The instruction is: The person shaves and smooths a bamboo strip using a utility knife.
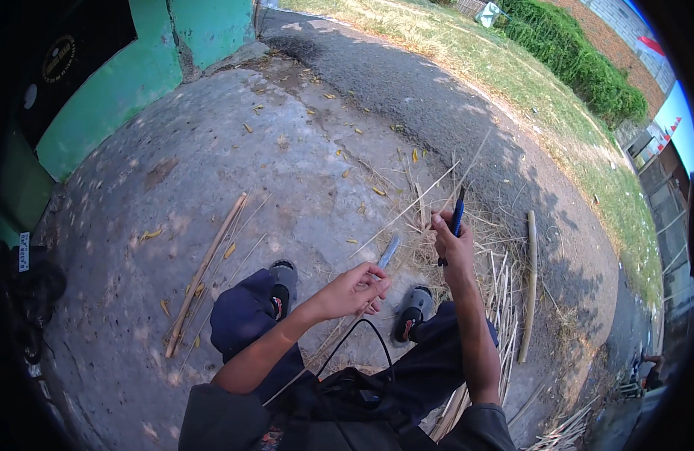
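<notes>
Apparently, trimming thin strips (505,301) was in hand: the right hand (454,249) gripped a blue knife (457,218); whether the bunched left hand (353,292) held anything was unclear. Strips lay rightward on the ground (309,203); cutting called for steadying one.

You were outdoors, in a yard by a roadside. A worn green wall (206,34) rose on your left, and rough concrete (212,143) spread under you, dotted with yellow leaves (151,234). Past it ran dark asphalt (377,83), then sunlit grass (542,90) and a hedge (572,64) with a brick wall (614,41) behind. Blue sky (684,124) showed at the far right. Pale strips (505,308) and straw-like scraps (488,228) lay near you, giving it the look of an open-air work spot.
</notes>
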`<action>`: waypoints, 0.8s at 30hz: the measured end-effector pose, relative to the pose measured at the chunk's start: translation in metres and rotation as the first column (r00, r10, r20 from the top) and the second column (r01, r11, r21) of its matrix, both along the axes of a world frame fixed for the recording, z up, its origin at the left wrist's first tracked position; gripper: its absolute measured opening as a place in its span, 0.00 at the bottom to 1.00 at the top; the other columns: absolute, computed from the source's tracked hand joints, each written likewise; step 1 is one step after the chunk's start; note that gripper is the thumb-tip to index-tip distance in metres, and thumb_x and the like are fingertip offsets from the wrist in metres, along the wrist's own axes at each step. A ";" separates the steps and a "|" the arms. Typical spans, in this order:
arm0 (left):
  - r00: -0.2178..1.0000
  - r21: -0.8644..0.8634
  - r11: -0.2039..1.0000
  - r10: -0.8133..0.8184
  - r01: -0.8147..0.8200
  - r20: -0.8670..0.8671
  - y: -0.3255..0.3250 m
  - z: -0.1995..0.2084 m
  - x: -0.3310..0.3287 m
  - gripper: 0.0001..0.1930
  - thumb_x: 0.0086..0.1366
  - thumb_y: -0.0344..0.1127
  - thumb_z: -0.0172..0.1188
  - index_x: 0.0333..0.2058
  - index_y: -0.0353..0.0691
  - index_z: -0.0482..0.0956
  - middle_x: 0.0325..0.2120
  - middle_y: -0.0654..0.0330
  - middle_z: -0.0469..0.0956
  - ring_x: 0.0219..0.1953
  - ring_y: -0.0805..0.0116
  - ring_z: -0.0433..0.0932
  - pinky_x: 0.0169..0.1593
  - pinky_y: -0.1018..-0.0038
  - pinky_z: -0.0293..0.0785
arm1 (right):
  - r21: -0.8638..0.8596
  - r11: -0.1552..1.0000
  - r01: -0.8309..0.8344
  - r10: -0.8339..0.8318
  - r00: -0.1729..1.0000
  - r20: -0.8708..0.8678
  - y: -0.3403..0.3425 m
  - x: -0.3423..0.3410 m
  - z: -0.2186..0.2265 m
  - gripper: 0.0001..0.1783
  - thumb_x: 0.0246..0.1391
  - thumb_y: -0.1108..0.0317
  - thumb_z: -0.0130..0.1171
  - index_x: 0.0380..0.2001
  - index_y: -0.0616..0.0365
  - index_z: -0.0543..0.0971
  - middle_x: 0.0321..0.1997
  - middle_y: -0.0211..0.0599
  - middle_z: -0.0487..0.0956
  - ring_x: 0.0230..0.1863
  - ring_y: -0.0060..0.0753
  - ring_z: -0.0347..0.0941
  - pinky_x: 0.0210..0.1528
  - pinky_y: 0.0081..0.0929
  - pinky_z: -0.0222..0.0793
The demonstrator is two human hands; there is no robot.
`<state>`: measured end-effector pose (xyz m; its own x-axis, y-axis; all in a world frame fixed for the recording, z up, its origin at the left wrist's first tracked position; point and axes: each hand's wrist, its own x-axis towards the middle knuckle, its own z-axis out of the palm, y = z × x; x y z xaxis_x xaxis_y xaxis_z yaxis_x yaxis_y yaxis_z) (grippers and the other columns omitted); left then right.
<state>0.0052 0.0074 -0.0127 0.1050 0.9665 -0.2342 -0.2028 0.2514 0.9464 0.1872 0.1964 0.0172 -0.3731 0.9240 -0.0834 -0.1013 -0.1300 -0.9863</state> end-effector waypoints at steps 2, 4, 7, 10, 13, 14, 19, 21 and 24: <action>0.996 -0.037 0.996 -0.087 0.086 -0.011 -0.004 0.009 -0.006 0.15 0.82 0.41 0.52 0.54 0.35 0.71 0.35 0.59 0.79 0.30 0.72 0.84 0.36 0.73 0.85 | 0.004 0.998 0.058 -0.058 0.998 -0.031 0.011 0.013 0.003 0.18 0.67 0.64 0.67 0.55 0.61 0.81 0.25 0.18 0.73 0.15 0.06 0.52 0.18 0.17 0.43; 0.986 -0.074 0.984 -0.165 0.163 -0.021 -0.006 0.014 -0.008 0.15 0.81 0.41 0.53 0.55 0.35 0.70 0.34 0.61 0.78 0.28 0.74 0.82 0.33 0.76 0.83 | 0.012 0.995 0.094 -0.094 0.995 -0.046 0.016 0.019 0.007 0.19 0.68 0.64 0.67 0.56 0.61 0.81 0.28 0.21 0.76 0.16 0.06 0.52 0.18 0.17 0.42; 0.982 -0.074 0.980 -0.189 0.187 -0.020 -0.009 0.009 -0.007 0.12 0.82 0.39 0.51 0.54 0.37 0.69 0.29 0.65 0.74 0.23 0.80 0.74 0.26 0.81 0.71 | 0.046 0.994 0.098 -0.095 0.994 -0.055 0.015 0.019 0.013 0.20 0.70 0.58 0.64 0.57 0.61 0.81 0.33 0.26 0.80 0.16 0.06 0.52 0.19 0.17 0.42; 0.995 0.023 0.999 -0.029 0.027 0.093 -0.010 -0.001 -0.005 0.09 0.83 0.37 0.49 0.51 0.38 0.68 0.25 0.68 0.68 0.20 0.84 0.63 0.22 0.82 0.59 | 0.104 0.987 0.126 -0.126 0.992 -0.001 -0.002 0.010 0.017 0.21 0.73 0.54 0.59 0.55 0.60 0.82 0.32 0.24 0.81 0.18 0.05 0.53 0.20 0.16 0.44; 0.979 0.021 0.992 0.120 -0.125 0.168 -0.005 -0.002 -0.005 0.08 0.84 0.37 0.47 0.47 0.38 0.68 0.24 0.69 0.66 0.19 0.84 0.60 0.22 0.81 0.56 | 0.397 0.918 -0.011 -0.045 0.990 0.131 -0.026 0.012 0.002 0.22 0.75 0.51 0.54 0.52 0.60 0.82 0.28 0.31 0.81 0.18 0.15 0.61 0.21 0.22 0.53; 0.976 0.011 0.988 0.148 -0.152 0.160 -0.006 0.002 -0.004 0.08 0.84 0.37 0.47 0.47 0.39 0.68 0.24 0.69 0.65 0.19 0.83 0.59 0.22 0.81 0.56 | 0.532 0.828 -0.180 0.002 0.948 0.317 -0.032 0.012 -0.008 0.21 0.74 0.52 0.55 0.50 0.60 0.81 0.27 0.37 0.80 0.19 0.26 0.67 0.23 0.28 0.58; 0.968 0.040 0.968 0.244 -0.247 0.053 -0.009 -0.002 -0.004 0.11 0.83 0.39 0.47 0.46 0.37 0.71 0.20 0.69 0.65 0.19 0.81 0.62 0.24 0.76 0.61 | 0.629 0.621 -0.468 -0.016 0.795 0.607 -0.058 -0.009 -0.011 0.19 0.70 0.51 0.55 0.41 0.58 0.77 0.22 0.48 0.76 0.25 0.53 0.75 0.31 0.45 0.65; 0.915 0.233 0.934 0.324 -0.270 -0.239 -0.008 0.002 -0.001 0.13 0.83 0.38 0.47 0.44 0.35 0.75 0.18 0.65 0.66 0.19 0.77 0.63 0.26 0.72 0.63 | 0.611 0.623 -0.488 -0.004 0.779 0.627 -0.057 -0.012 -0.011 0.19 0.69 0.51 0.56 0.37 0.58 0.75 0.21 0.50 0.74 0.26 0.64 0.74 0.30 0.47 0.66; 0.880 0.256 0.938 0.316 -0.234 -0.353 -0.008 0.015 0.001 0.14 0.82 0.37 0.48 0.41 0.33 0.78 0.18 0.60 0.68 0.20 0.74 0.65 0.27 0.69 0.63 | 0.569 0.607 -0.554 0.007 0.721 0.693 -0.054 -0.010 -0.015 0.17 0.67 0.54 0.62 0.41 0.59 0.77 0.24 0.54 0.79 0.27 0.61 0.79 0.29 0.49 0.70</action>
